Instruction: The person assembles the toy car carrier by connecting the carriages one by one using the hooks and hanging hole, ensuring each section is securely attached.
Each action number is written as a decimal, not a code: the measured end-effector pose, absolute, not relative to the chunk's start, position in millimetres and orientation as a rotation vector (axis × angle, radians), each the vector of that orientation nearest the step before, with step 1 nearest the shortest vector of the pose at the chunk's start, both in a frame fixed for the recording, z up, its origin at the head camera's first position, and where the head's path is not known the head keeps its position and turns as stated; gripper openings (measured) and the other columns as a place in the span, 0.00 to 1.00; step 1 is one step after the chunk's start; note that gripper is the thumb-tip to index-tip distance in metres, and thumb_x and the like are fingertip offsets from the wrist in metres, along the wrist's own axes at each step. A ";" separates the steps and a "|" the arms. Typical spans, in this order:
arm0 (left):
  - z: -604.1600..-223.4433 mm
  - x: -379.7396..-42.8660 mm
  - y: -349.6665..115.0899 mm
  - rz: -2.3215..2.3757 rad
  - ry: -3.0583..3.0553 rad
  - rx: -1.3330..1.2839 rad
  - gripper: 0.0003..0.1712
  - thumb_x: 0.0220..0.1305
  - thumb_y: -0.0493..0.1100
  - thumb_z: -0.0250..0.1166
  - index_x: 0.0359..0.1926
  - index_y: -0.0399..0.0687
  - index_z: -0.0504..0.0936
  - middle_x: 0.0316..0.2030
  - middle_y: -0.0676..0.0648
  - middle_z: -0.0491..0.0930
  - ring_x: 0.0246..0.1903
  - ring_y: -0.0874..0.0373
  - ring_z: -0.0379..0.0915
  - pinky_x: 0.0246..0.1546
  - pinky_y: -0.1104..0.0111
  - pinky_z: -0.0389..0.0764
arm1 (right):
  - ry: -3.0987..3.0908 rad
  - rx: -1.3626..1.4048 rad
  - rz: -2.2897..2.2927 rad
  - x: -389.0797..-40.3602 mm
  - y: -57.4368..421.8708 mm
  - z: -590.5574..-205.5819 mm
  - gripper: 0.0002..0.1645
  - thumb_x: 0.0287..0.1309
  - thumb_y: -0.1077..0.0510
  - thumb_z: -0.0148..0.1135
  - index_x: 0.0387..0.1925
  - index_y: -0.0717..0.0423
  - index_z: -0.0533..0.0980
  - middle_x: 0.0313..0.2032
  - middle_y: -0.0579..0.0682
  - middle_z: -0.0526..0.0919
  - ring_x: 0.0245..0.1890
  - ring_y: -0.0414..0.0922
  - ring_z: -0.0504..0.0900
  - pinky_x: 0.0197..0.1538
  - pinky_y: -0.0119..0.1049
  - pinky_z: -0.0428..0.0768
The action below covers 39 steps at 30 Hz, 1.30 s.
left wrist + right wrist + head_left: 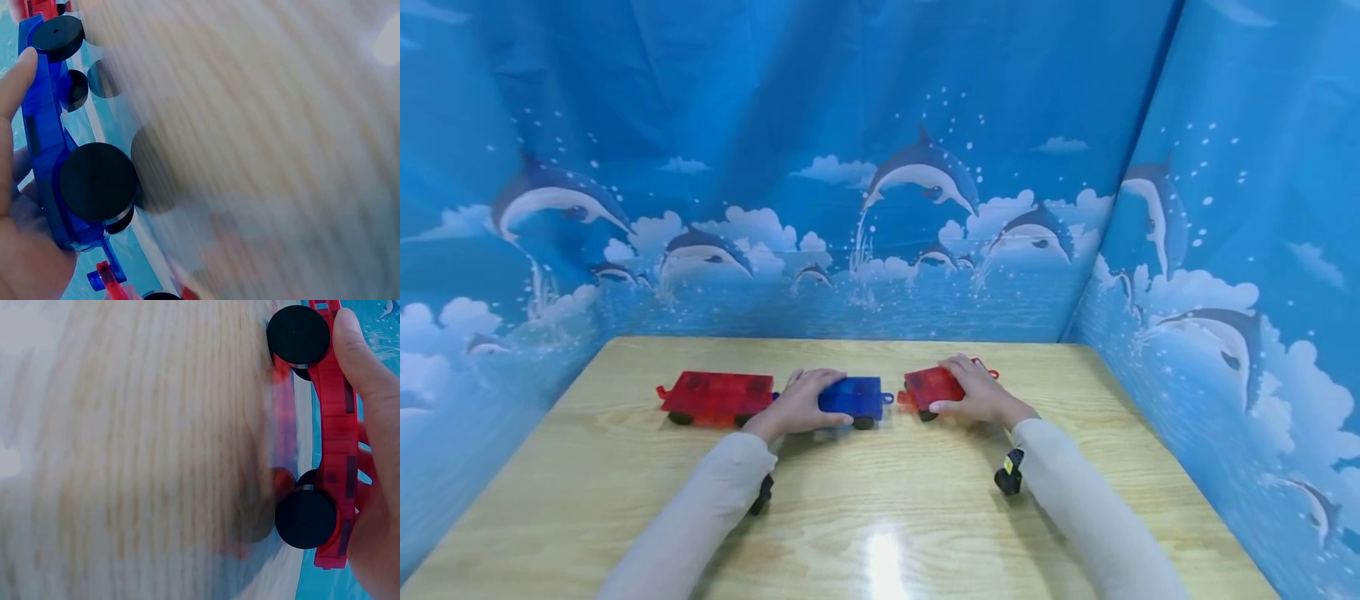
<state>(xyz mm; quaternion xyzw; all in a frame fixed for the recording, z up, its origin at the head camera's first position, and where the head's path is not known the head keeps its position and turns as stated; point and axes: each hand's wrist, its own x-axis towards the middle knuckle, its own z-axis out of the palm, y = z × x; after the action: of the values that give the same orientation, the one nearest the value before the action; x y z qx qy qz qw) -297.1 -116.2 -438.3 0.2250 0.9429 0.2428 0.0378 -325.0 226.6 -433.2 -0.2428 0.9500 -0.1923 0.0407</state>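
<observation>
Three toy train cars of see-through plastic with black wheels stand in a row on the table. My left hand [802, 403] grips the blue car [862, 397] from above, thumb along its near side. In the left wrist view, a red coupling [110, 281] meets the blue car's end, where the longer red car [718, 395] stands. To the right, my right hand [979, 393] holds the shorter red car [929, 387] by its long sides. A small gap separates this car's end from the blue car's ring [887, 398]. The palms hide parts of both held cars.
The pale wooden table [880, 500] reflects a bright light near its front. A blue curtain [820, 167] printed with dolphins stands behind the table and along its sides. Small black devices [1009, 473] are worn at both wrists.
</observation>
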 end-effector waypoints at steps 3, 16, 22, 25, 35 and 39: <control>-439.8 -297.1 -117.4 0.780 2.905 0.673 0.50 0.51 0.66 0.69 0.70 0.49 0.65 0.67 0.43 0.66 0.68 0.44 0.57 0.70 0.45 0.42 | 2.921 -0.736 -0.585 -323.9 224.9 -433.5 0.57 0.50 0.26 0.60 0.71 0.56 0.58 0.70 0.57 0.58 0.72 0.59 0.49 0.72 0.58 0.46; -445.1 -294.4 -114.1 0.915 2.907 0.640 0.51 0.50 0.67 0.69 0.70 0.50 0.65 0.67 0.42 0.66 0.67 0.41 0.56 0.68 0.42 0.51 | 2.927 -0.729 -0.585 -321.6 221.6 -438.4 0.58 0.50 0.26 0.59 0.71 0.56 0.58 0.70 0.59 0.57 0.74 0.59 0.44 0.73 0.56 0.43; -444.9 -293.8 -108.5 0.885 2.904 0.652 0.50 0.50 0.67 0.69 0.70 0.50 0.65 0.67 0.43 0.66 0.68 0.43 0.57 0.70 0.44 0.46 | 2.932 -0.708 -0.572 -320.2 221.4 -440.4 0.58 0.50 0.25 0.59 0.71 0.55 0.57 0.71 0.59 0.57 0.74 0.59 0.44 0.73 0.56 0.43; -444.1 -293.7 -106.0 0.882 2.909 0.656 0.50 0.50 0.66 0.69 0.70 0.49 0.65 0.66 0.42 0.66 0.67 0.42 0.57 0.69 0.44 0.47 | 2.934 -0.708 -0.571 -319.7 221.2 -440.1 0.58 0.50 0.25 0.58 0.71 0.56 0.57 0.71 0.60 0.56 0.73 0.59 0.45 0.72 0.57 0.44; -444.0 -296.5 -100.2 0.810 2.922 0.671 0.50 0.51 0.66 0.69 0.70 0.48 0.65 0.67 0.43 0.66 0.68 0.44 0.57 0.70 0.45 0.43 | 2.949 -0.708 -0.561 -319.2 221.3 -437.9 0.57 0.51 0.25 0.59 0.71 0.56 0.58 0.71 0.59 0.57 0.74 0.58 0.45 0.73 0.55 0.43; -443.0 -297.1 -98.9 0.780 2.922 0.670 0.50 0.51 0.66 0.69 0.70 0.48 0.65 0.67 0.43 0.66 0.68 0.44 0.56 0.71 0.45 0.41 | 2.956 -0.706 -0.561 -319.6 221.5 -437.9 0.57 0.50 0.25 0.58 0.71 0.55 0.58 0.70 0.59 0.58 0.74 0.58 0.45 0.73 0.55 0.43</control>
<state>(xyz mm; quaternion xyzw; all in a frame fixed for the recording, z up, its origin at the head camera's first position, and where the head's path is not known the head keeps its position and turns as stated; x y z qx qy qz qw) -297.1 -98.9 -443.0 0.2161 0.9431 0.2518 0.0219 -319.6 221.5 -437.9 -0.2282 0.9562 -0.1816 0.0254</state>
